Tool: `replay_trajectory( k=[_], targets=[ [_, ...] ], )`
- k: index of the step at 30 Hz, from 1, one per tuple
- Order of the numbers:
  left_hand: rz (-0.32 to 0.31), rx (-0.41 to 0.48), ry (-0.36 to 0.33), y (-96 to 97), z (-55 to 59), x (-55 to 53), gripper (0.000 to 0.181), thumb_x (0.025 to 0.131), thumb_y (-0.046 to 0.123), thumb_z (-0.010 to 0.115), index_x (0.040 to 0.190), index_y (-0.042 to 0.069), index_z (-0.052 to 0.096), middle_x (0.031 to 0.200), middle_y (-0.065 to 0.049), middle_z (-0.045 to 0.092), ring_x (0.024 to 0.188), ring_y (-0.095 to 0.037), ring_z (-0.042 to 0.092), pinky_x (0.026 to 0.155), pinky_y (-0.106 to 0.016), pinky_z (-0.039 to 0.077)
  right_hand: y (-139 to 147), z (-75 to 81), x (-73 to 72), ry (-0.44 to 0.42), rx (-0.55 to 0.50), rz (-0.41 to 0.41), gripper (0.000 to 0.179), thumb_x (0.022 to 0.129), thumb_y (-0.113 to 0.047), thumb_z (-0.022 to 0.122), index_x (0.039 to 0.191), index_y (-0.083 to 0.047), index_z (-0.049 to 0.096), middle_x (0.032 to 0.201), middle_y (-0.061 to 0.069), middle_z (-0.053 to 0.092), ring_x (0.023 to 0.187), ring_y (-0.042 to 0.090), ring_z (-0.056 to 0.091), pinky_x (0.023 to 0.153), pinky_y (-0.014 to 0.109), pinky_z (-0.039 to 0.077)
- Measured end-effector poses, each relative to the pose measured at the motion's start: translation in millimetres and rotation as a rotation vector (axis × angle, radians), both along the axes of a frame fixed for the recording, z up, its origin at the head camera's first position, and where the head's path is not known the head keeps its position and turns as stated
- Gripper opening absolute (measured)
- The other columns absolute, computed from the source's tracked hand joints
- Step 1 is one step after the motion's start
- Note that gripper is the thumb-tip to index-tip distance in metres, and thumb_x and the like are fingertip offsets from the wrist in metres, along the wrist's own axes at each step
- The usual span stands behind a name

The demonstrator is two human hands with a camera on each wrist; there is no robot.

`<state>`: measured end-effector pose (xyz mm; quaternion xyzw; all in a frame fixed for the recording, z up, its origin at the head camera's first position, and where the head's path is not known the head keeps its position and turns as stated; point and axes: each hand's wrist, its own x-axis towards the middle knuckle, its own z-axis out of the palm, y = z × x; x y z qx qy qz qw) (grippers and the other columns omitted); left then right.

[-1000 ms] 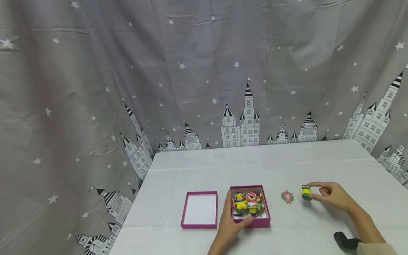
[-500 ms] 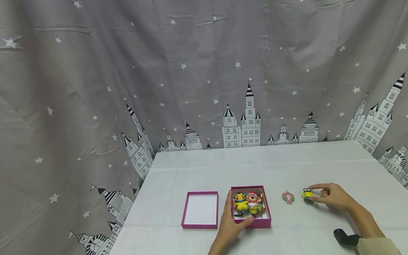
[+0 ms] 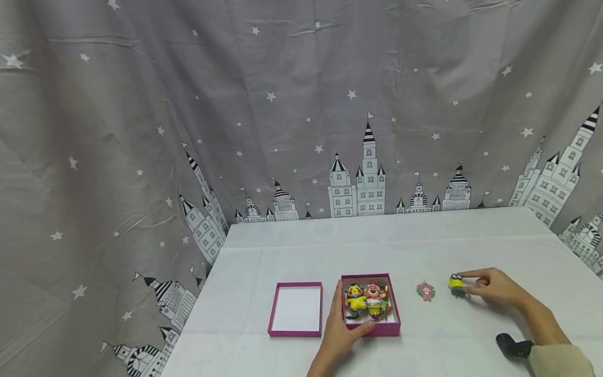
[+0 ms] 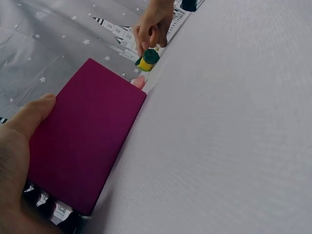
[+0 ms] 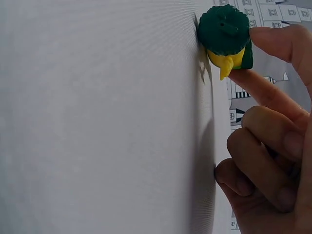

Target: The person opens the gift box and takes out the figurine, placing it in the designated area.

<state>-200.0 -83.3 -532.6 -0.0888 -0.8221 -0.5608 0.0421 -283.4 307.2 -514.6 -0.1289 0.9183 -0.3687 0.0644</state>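
My left hand (image 3: 340,327) grips the magenta open-topped box (image 3: 394,323), with the thumb along its front wall and the fingers at its left side. Inside lie several toy figurines, among them a yellow one with a blue hood (image 3: 355,298) and a pink one in a red hat (image 3: 373,298). At the right, my right hand (image 3: 494,288) pinches a yellow minion figurine (image 3: 455,283) between thumb and index finger. Its round green base (image 5: 223,30) faces the right wrist camera, and the other fingers are curled. A small pink figurine with green sides (image 3: 426,291) lies between the box and the minion.
A shallow magenta box lid (image 3: 296,310), white inside, lies left of the box. On the white-covered table (image 3: 292,251) the dark strapped device (image 3: 513,346) shows at my right wrist. A grey curtain (image 3: 282,131) with castles and stars hangs behind.
My right hand has shifted the minion figurine slightly to the right and turned it a little. The left hand stays on the box, and the other figurines keep their places.
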Motion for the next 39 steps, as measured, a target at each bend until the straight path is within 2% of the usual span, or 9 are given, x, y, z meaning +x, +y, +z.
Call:
replay_trajectory(
  k=[9,13,18,23,26,30,34,39],
  targets=[
    [-0.009,0.011,-0.001,-0.6,-1.0,-0.3,0.108,0.071,0.038,0.078,0.150,0.019,0.007,0.152,-0.008,0.017,0.135,-0.033,0.020,0.106,-0.056,0.018,4.1,-2.1,-2.7,-0.021,-0.039,0.015,0.049,0.084,-0.027,0.066,0.119,0.007,0.058,0.052,-0.007,0.033,0.046,0.005,0.029,0.040,0.020,0.028],
    [-0.013,0.011,0.007,-0.4,-1.2,-0.5,0.107,0.071,0.037,0.078,0.149,0.017,0.008,0.152,-0.008,0.016,0.135,-0.033,0.020,0.106,-0.056,0.018,4.7,1.4,0.5,-0.008,-0.034,-0.019,0.045,0.088,-0.028,0.060,0.120,0.003,0.059,0.050,-0.006,0.035,0.044,0.006,0.030,0.040,0.021,0.029],
    [-0.012,0.003,0.016,0.2,-0.8,-0.6,0.107,0.071,0.036,0.078,0.149,0.012,0.008,0.152,-0.009,0.016,0.135,-0.034,0.021,0.105,-0.057,0.020,1.5,13.5,6.3,0.135,-0.025,-0.093,0.036,0.091,-0.026,0.058,0.118,-0.003,0.062,0.050,-0.007,0.035,0.047,0.006,0.030,0.043,0.024,0.027],
    [-0.010,-0.002,0.023,-0.2,-0.4,-0.6,0.108,0.071,0.036,0.078,0.149,0.011,0.008,0.152,-0.009,0.017,0.134,-0.034,0.023,0.105,-0.057,0.021,-16.5,27.7,5.4,0.323,-0.099,-0.091,0.027,0.088,-0.022,0.063,0.113,-0.011,0.065,0.052,-0.009,0.030,0.046,0.005,0.028,0.039,0.030,0.024],
    [-0.011,0.004,0.019,-0.3,0.6,-0.4,0.108,0.071,0.036,0.078,0.149,0.012,0.008,0.152,-0.009,0.016,0.134,-0.034,0.022,0.105,-0.056,0.020,-37.6,39.0,5.0,0.373,-0.141,-0.063,0.026,0.087,-0.020,0.065,0.112,-0.012,0.066,0.053,-0.009,0.030,0.046,0.008,0.028,0.038,0.032,0.025],
    [-0.012,0.009,0.018,0.1,1.4,-0.6,0.107,0.071,0.035,0.078,0.149,0.012,0.008,0.152,-0.009,0.015,0.135,-0.034,0.021,0.106,-0.056,0.020,-72.3,52.7,5.9,0.420,-0.158,0.021,0.027,0.085,-0.017,0.067,0.111,-0.012,0.067,0.052,-0.011,0.029,0.046,0.005,0.027,0.039,0.026,0.027],
    [-0.017,0.003,0.022,0.2,1.5,-0.9,0.107,0.072,0.036,0.078,0.149,0.012,0.008,0.153,-0.008,0.015,0.135,-0.034,0.021,0.105,-0.057,0.020,-107.4,55.4,5.9,0.441,-0.205,0.119,0.032,0.080,-0.013,0.071,0.112,-0.011,0.066,0.049,-0.010,0.027,0.046,-0.001,0.022,0.040,0.021,0.028],
    [-0.029,0.001,0.031,-1.4,1.4,-0.5,0.106,0.073,0.035,0.077,0.149,0.011,0.008,0.152,-0.010,0.015,0.135,-0.034,0.022,0.105,-0.057,0.020,-151.5,51.6,9.3,0.392,-0.267,0.262,0.042,0.075,-0.019,0.077,0.115,-0.013,0.064,0.050,-0.013,0.026,0.043,-0.005,0.022,0.038,0.016,0.027]
  ],
)
